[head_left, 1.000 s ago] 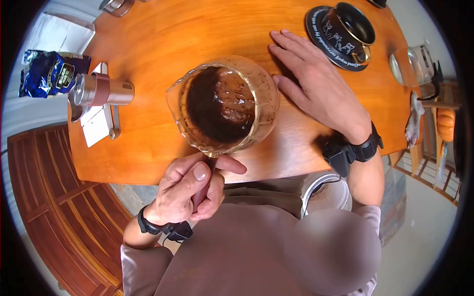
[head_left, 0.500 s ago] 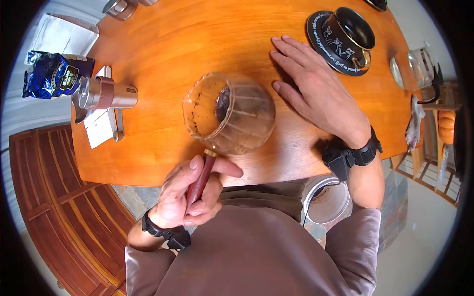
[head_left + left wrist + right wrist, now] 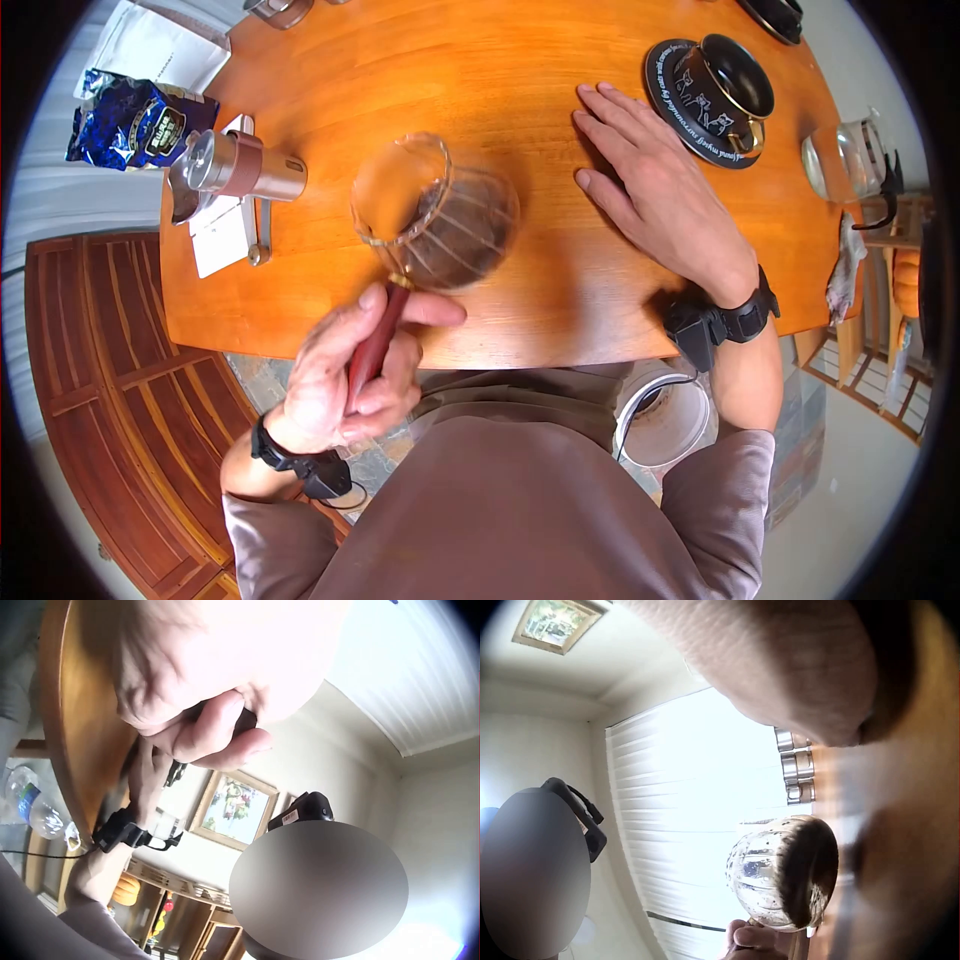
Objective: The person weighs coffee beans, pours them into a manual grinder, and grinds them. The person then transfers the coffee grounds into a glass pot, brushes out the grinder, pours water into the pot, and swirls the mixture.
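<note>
My left hand (image 3: 322, 375) grips the dark red wooden handle (image 3: 374, 345) of a ribbed glass pot (image 3: 465, 240). The pot is held tilted over the table, its scalloped mouth turned up and to the left in the head view. Dark brown contents like coffee (image 3: 814, 862) lie against one side of the glass, and specks cling to the rest of it. On the tabletop, my right hand (image 3: 665, 195) rests with its fingers straight and the thumb apart. Near its fingertips stands a black cup (image 3: 706, 102) with a gold handle, on a black lettered saucer (image 3: 660, 75).
A steel hand grinder (image 3: 280, 175) with a brown band, a white card (image 3: 222, 240) and a blue foil bag (image 3: 130, 125) are at the left. A glass vessel (image 3: 855, 155) stands at the right edge. Below the table edge sits a white bucket (image 3: 680, 425).
The pot was first mouth-up with its dark contents in full view; it has since tilted and shifted left with my left hand. My right hand stays on the table.
</note>
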The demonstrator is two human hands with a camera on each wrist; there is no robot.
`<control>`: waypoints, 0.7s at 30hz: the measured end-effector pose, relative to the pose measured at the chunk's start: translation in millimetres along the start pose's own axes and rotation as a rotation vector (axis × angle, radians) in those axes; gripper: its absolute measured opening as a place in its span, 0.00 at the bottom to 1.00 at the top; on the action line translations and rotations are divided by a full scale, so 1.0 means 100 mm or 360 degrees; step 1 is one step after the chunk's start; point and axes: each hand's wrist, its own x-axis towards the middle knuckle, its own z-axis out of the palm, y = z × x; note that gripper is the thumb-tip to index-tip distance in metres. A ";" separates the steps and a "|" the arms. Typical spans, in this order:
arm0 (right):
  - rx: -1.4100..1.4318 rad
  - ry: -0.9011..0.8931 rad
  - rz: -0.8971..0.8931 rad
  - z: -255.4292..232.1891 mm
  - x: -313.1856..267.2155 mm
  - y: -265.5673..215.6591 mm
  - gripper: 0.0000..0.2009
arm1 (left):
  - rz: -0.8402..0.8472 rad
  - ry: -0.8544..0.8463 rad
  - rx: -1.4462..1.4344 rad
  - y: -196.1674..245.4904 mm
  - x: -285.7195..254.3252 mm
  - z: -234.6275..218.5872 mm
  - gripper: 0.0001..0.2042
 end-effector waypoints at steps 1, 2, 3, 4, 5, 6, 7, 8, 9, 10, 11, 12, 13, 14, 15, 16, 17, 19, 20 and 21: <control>-0.0002 -0.0004 -0.0011 0.00 0.00 0.00 0.22 | 0.0039 -0.0040 0.0039 0.03 0.02 0.00 0.31; 0.0001 -0.0001 -0.0010 0.00 0.00 0.00 0.22 | 0.0049 -0.0043 0.0035 0.06 0.04 0.03 0.31; 0.0003 0.0005 -0.0003 0.00 0.00 0.00 0.22 | 0.0033 -0.0008 0.0131 0.09 0.07 0.10 0.31; 0.0000 0.0007 -0.0004 0.00 0.00 0.00 0.22 | 0.0011 0.0029 0.0226 0.11 0.06 0.17 0.31; 0.0012 0.0005 -0.0008 0.00 0.00 0.01 0.23 | -0.0024 0.0070 0.0276 0.12 0.04 0.21 0.31; 0.0026 0.0004 -0.0010 0.00 -0.01 0.01 0.23 | -0.0022 0.0069 0.0279 0.11 0.02 0.20 0.31; 0.0029 0.0006 -0.0008 -0.01 -0.01 0.01 0.23 | -0.0056 0.0044 0.0313 0.12 -0.03 0.18 0.31; 0.0035 0.0000 -0.0004 -0.01 -0.01 0.01 0.23 | -0.0087 0.0020 0.0349 0.13 -0.07 0.16 0.31; 0.0039 -0.0003 -0.0001 -0.01 0.00 0.01 0.23 | -0.0096 0.0068 0.0355 0.15 -0.09 0.17 0.31; 0.0042 -0.0002 -0.0006 -0.01 0.00 0.00 0.23 | -0.0092 0.0073 0.0355 0.18 -0.08 0.20 0.31; 0.0034 -0.0001 -0.0001 -0.01 -0.01 0.00 0.23 | -0.0058 0.0087 0.0453 0.21 -0.05 0.24 0.32; 0.0021 -0.0003 0.0001 -0.01 -0.01 0.00 0.23 | -0.0019 0.0099 0.0547 0.22 -0.03 0.26 0.32; 0.0014 -0.0006 -0.0009 -0.01 0.00 0.00 0.23 | -0.0010 0.0098 0.0538 0.22 -0.03 0.28 0.32; 0.0019 -0.0006 -0.0008 -0.01 0.01 0.00 0.23 | -0.0043 0.0100 0.0528 0.21 -0.03 0.29 0.31; 0.0028 -0.0004 -0.0002 -0.01 0.00 0.00 0.23 | -0.0082 0.0104 0.0521 0.21 -0.03 0.30 0.31; 0.0031 -0.0003 0.0001 -0.01 0.00 0.00 0.23 | -0.0085 0.0105 0.0524 0.20 -0.05 0.28 0.31; 0.0027 -0.0002 0.0002 -0.01 0.00 0.00 0.23 | -0.0088 0.0100 0.0515 0.19 -0.10 0.23 0.30; 0.0028 0.0002 0.0003 0.00 0.00 0.00 0.23 | -0.0069 0.0160 0.0512 0.22 -0.17 0.19 0.29; 0.0031 0.0001 0.0004 -0.01 0.00 0.01 0.23 | -0.0066 0.0164 0.0508 0.25 -0.16 0.21 0.29; 0.0032 -0.0005 -0.0002 -0.01 0.00 0.01 0.23 | -0.0039 0.0210 0.0551 0.29 -0.13 0.24 0.29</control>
